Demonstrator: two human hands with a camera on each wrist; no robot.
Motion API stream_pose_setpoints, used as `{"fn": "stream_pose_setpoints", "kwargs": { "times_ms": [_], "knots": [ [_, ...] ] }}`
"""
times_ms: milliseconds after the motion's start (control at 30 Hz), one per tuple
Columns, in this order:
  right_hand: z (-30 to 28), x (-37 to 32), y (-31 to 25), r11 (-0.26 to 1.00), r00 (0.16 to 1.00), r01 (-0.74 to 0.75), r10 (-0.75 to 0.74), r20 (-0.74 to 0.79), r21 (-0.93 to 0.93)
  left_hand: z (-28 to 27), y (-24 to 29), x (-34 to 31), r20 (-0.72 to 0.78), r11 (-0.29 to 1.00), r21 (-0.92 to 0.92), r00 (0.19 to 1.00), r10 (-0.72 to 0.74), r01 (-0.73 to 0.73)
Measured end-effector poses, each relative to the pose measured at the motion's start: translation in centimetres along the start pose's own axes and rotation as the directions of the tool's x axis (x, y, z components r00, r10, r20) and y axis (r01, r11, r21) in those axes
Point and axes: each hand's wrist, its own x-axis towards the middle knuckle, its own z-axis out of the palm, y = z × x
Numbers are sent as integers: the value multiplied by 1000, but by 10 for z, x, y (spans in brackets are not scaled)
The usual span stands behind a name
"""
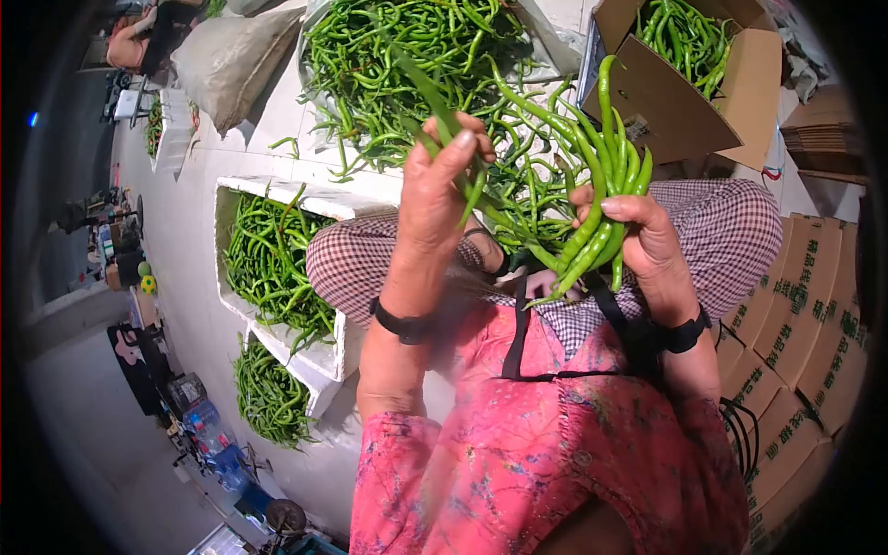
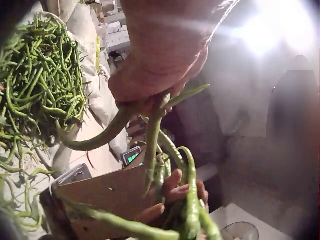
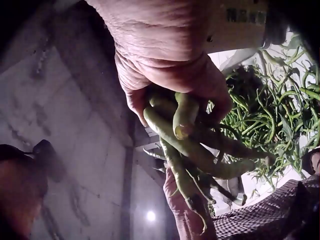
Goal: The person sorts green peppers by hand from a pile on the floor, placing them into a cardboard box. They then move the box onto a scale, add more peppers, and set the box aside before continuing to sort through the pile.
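In the head view my right hand (image 1: 645, 236) grips a fanned bunch of long green chili peppers (image 1: 601, 176), its thumb across them. My left hand (image 1: 442, 180) is raised beside it, pinching a few green chili peppers (image 2: 156, 135) between thumb and fingers. The left wrist view shows these hanging below that hand, with the bunch and the other hand's fingers (image 2: 175, 192) underneath. In the right wrist view thick pepper ends stick out of the right hand (image 3: 165, 55); its palm hides part of the bunch. Loose peppers (image 1: 527, 190) lie on the floor just beyond.
A large pile of peppers (image 1: 407, 74) lies ahead. White foam boxes (image 1: 347, 203) of peppers stand at left, an open cardboard box (image 1: 666, 97) with peppers at far right. Stacked printed cartons (image 1: 786, 314) stand by my right side. A filled sack (image 1: 236, 65) leans at upper left.
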Motion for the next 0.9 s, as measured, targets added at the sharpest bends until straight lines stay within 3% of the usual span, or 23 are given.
{"fn": "stream_pose_setpoints", "kwargs": {
  "times_ms": [100, 233, 367, 433, 500, 600, 700, 833, 867, 900],
  "knots": [
    [6, 1, -3, 999, 1000, 24, -24, -13, 35, 3, -17, -5, -1, 956, 281, 996, -92, 88],
    [13, 8, -4, 991, 992, 107, -112, -63, -77, 6, -30, -7, 127, 795, 592, 959, -252, 131],
    [-3, 15, -2, 992, 991, 119, -121, -65, -28, 19, -34, -9, 245, 787, 608, 920, -305, 99],
    [-3, 15, -3, 997, 998, 64, -64, -8, 41, 20, -44, -10, 266, 754, 657, 933, -243, 9],
    [7, 16, -1, 994, 994, 106, -106, -11, 20, 18, -54, -12, 275, 710, 703, 933, -231, -32],
    [8, 23, 4, 956, 986, 150, -164, -33, -254, 10, -72, -12, 232, 548, 828, 962, -144, -118],
    [4, 28, 9, 961, 984, 169, -178, -23, -219, 6, -71, -8, 216, 458, 884, 950, -227, -91],
    [-13, 37, 11, 989, 986, 104, -116, -117, -101, 1, -66, 5, 129, 636, 737, 874, -468, 231],
    [-19, 39, 10, 989, 985, 117, -126, -114, -87, 6, -54, 5, 56, 600, 723, 837, -545, 342],
    [-21, 38, 6, 991, 985, 113, -121, -127, -70, 4, -57, 4, 94, 744, 556, 862, -499, 370]
  ]
}}
